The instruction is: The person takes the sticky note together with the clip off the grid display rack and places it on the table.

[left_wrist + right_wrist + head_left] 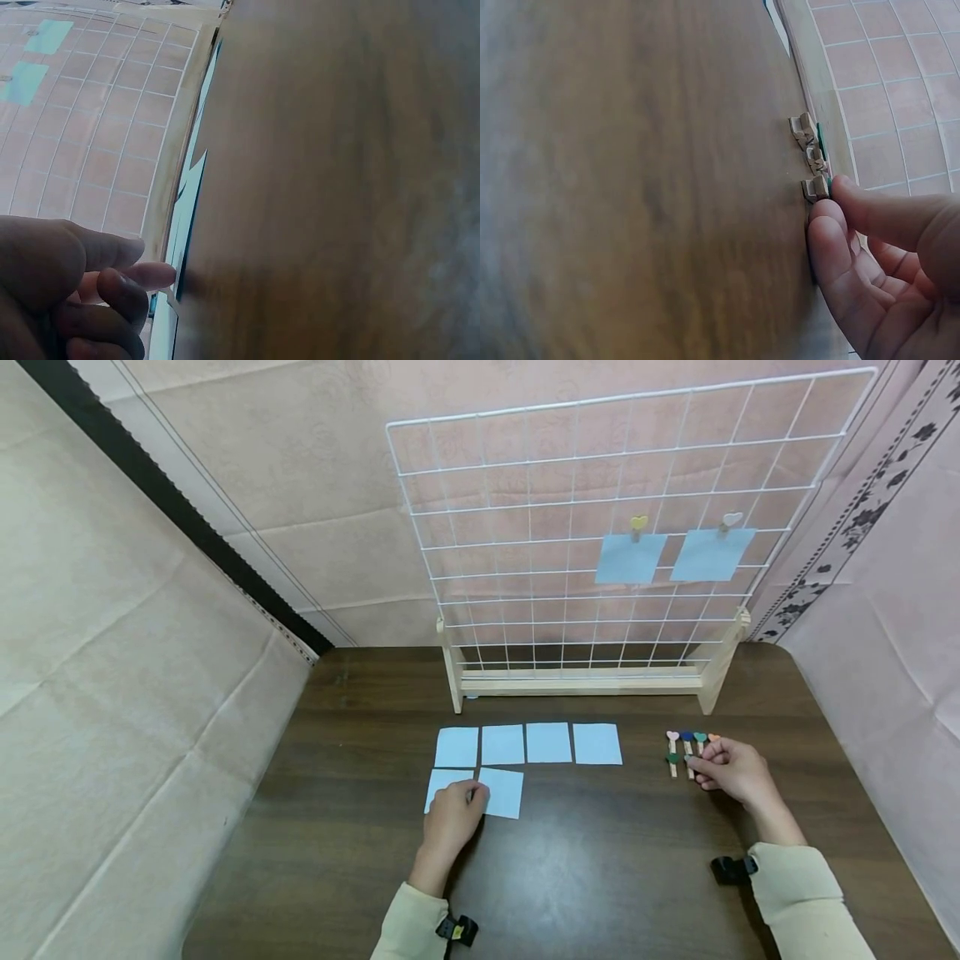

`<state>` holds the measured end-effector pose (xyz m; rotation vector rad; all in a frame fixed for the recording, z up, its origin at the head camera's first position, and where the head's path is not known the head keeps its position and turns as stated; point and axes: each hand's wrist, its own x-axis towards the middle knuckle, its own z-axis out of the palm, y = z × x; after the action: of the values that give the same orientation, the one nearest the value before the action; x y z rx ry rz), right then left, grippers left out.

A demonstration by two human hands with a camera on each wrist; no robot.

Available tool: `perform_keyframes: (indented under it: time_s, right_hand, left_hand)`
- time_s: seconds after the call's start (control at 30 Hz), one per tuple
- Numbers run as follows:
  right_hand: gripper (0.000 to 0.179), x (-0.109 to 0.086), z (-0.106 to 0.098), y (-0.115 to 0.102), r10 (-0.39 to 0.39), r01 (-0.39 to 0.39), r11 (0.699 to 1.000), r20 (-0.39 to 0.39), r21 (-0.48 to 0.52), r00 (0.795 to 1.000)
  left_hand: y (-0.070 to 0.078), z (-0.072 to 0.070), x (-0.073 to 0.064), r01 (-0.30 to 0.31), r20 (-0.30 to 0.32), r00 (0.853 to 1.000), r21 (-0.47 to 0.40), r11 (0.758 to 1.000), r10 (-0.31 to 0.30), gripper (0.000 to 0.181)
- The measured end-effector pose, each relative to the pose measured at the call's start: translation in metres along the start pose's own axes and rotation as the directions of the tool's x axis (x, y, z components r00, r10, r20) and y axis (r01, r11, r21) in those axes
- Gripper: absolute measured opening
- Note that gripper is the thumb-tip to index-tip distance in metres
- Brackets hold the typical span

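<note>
My left hand [453, 814] is over the lower row of light blue square paper notes. Its extended index finger touches the edge of a blue note [502, 793], while the other fingers curl in; another note [448, 777] lies partly under the hand. At the right, my right hand [735, 770] pinches a small wooden clothespin [817, 187] between thumb and index finger, low at the table. Beside it lie several clothespins with coloured hearts, among them a green one [672, 760] and a pink one [672, 737]. The hand hides part of this group.
A white wire grid rack [525, 543] on a wooden stand [577, 683] stands at the back. Two blue notes hang there, one under a yellow-heart clothespin [638, 524], one under a white-heart clothespin [731, 520]. Several more notes [547, 743] lie in a row on the brown table [360, 827].
</note>
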<state>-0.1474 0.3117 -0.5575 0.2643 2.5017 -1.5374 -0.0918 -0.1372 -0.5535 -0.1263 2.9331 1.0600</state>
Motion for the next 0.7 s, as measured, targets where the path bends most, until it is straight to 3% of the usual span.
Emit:
perform_keyframes:
  time_s: [0.2, 0.47, 0.7]
  right_hand:
    - [0.022, -0.001, 0.000, 0.000, -0.023, 0.022, 1.000, -0.012, -0.020, 1.000]
    - [0.031, -0.003, -0.001, -0.002, -0.113, 0.111, 0.991, -0.028, -0.073, 0.993]
    - [0.031, -0.007, -0.002, -0.014, -0.196, 0.193, 0.975, -0.017, -0.112, 0.980]
  left_hand:
    - [0.000, 0.002, -0.001, -0.012, 0.000, 1.000, -0.030, 0.999, 0.012, 0.021]
    - [0.008, 0.004, -0.006, -0.045, -0.009, 0.999, -0.070, 0.997, 0.044, 0.022]
    - [0.009, 0.011, -0.008, -0.071, 0.043, 0.996, -0.099, 0.993, 0.076, 0.025]
